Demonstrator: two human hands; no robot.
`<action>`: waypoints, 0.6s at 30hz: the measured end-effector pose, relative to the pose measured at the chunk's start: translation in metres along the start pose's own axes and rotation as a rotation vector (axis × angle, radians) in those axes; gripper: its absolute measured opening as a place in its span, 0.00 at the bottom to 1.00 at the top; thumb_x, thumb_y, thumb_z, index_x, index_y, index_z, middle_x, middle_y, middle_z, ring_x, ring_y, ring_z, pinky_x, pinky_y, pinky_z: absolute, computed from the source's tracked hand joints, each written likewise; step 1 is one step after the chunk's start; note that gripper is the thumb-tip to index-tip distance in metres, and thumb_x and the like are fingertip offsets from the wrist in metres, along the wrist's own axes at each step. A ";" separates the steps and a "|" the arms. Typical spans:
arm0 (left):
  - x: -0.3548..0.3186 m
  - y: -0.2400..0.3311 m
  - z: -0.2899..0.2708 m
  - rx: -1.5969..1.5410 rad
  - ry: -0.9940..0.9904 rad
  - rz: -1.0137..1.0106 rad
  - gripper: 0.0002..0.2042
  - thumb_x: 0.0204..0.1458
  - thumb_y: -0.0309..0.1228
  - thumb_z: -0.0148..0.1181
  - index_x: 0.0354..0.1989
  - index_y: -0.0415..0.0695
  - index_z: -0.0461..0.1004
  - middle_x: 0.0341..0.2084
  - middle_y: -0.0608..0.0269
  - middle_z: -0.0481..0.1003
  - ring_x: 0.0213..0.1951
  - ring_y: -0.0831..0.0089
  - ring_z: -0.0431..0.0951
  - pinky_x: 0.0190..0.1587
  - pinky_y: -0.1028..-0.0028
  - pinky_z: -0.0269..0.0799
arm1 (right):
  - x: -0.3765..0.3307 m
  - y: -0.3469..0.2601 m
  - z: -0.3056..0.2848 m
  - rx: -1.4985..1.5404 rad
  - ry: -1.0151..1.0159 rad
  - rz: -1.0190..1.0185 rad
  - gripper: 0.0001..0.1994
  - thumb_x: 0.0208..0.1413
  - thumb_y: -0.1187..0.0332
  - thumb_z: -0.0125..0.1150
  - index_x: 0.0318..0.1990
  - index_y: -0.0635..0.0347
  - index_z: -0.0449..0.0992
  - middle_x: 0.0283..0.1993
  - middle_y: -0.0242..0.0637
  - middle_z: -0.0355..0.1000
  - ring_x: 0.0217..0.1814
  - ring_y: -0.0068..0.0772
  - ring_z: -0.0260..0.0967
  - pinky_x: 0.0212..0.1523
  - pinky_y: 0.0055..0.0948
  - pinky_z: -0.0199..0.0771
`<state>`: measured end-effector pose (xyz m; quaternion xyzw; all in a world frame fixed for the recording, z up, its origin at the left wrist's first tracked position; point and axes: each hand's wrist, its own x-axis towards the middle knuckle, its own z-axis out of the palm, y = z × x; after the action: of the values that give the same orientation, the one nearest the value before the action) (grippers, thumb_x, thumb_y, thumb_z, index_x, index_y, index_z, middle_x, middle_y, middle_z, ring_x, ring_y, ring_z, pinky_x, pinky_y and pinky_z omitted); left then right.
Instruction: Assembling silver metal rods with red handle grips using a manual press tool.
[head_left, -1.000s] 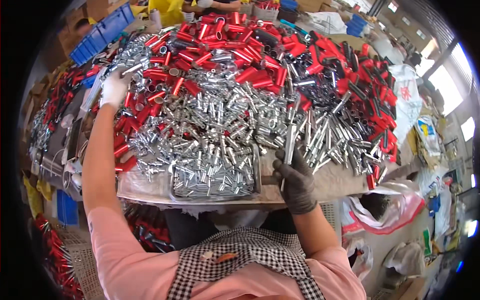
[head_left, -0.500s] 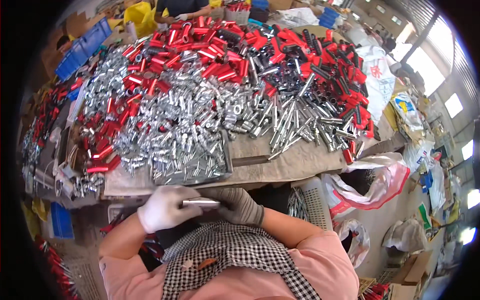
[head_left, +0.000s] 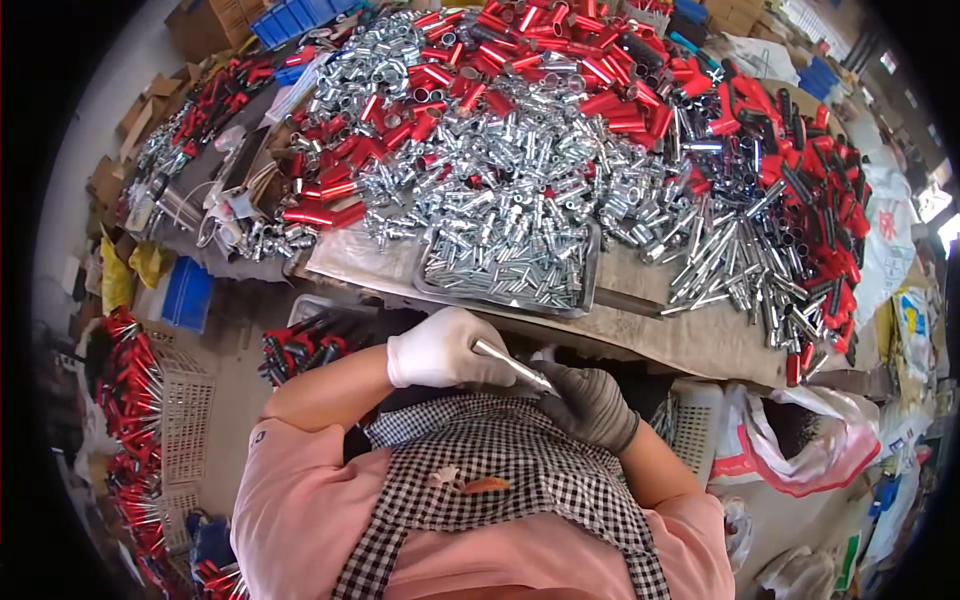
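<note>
My left hand (head_left: 445,350), in a white glove, is closed around one end of a shiny metal shaft (head_left: 514,366). The shaft slants down to the right in front of my checked apron. At its narrower far end, my right hand (head_left: 592,408) in a grey glove pinches with thumb and fingers; the exact grip is partly hidden. Beyond my hands, a dark tray (head_left: 590,290) at the table's near edge holds many small silver pins. Loose long silver rods (head_left: 712,262) lie fanned out to the right of it.
The table (head_left: 640,320) bears heaps of silver fittings (head_left: 500,150), red tubes (head_left: 628,105) and red-and-black handles (head_left: 835,220). A white perforated basket (head_left: 697,425) and an open sack (head_left: 850,420) stand at right. Stacked crates (head_left: 185,410) of red-handled parts and a blue bin (head_left: 187,294) are at left.
The view has turned, so the table appears shifted right. The metal shaft has gone from about level to slanting down rightward, and more of it shows between my hands.
</note>
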<state>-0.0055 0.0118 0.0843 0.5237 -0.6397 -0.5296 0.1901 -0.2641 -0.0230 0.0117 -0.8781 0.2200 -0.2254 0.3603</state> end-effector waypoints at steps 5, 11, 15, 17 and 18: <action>0.018 0.003 0.001 -0.141 -0.026 -0.179 0.16 0.53 0.41 0.63 0.29 0.39 0.81 0.18 0.64 0.77 0.19 0.79 0.74 0.23 0.77 0.69 | -0.002 0.003 0.007 0.055 0.176 -0.028 0.23 0.46 0.73 0.62 0.54 0.62 0.70 0.36 0.48 0.76 0.35 0.49 0.77 0.35 0.37 0.77; 0.049 0.021 -0.033 0.006 -0.103 -0.008 0.15 0.58 0.39 0.55 0.35 0.39 0.81 0.20 0.64 0.78 0.19 0.80 0.75 0.22 0.80 0.71 | 0.000 0.004 -0.019 0.388 0.183 0.004 0.21 0.52 0.75 0.58 0.56 0.65 0.71 0.51 0.44 0.77 0.49 0.35 0.77 0.51 0.31 0.74; 0.113 0.043 -0.091 0.589 0.633 0.264 0.16 0.56 0.42 0.58 0.40 0.40 0.78 0.32 0.53 0.79 0.33 0.62 0.81 0.37 0.67 0.76 | -0.018 0.026 -0.008 0.930 0.376 0.248 0.24 0.57 0.66 0.67 0.58 0.67 0.70 0.49 0.45 0.76 0.52 0.37 0.75 0.56 0.35 0.72; 0.158 0.041 -0.121 0.859 0.853 0.443 0.22 0.54 0.46 0.59 0.45 0.40 0.76 0.35 0.49 0.79 0.36 0.54 0.81 0.41 0.63 0.76 | -0.020 0.036 -0.007 0.973 0.456 0.289 0.26 0.55 0.63 0.69 0.57 0.68 0.69 0.49 0.47 0.76 0.52 0.37 0.75 0.57 0.37 0.72; 0.180 0.043 -0.130 0.926 0.844 0.376 0.24 0.52 0.48 0.60 0.46 0.39 0.75 0.35 0.49 0.79 0.37 0.52 0.80 0.43 0.61 0.76 | -0.020 0.036 -0.009 0.968 0.455 0.300 0.26 0.55 0.62 0.69 0.56 0.69 0.69 0.49 0.49 0.76 0.52 0.39 0.75 0.57 0.39 0.73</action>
<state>0.0099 -0.2117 0.1137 0.5936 -0.7527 0.0941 0.2689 -0.2936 -0.0400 -0.0134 -0.5005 0.2862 -0.4308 0.6942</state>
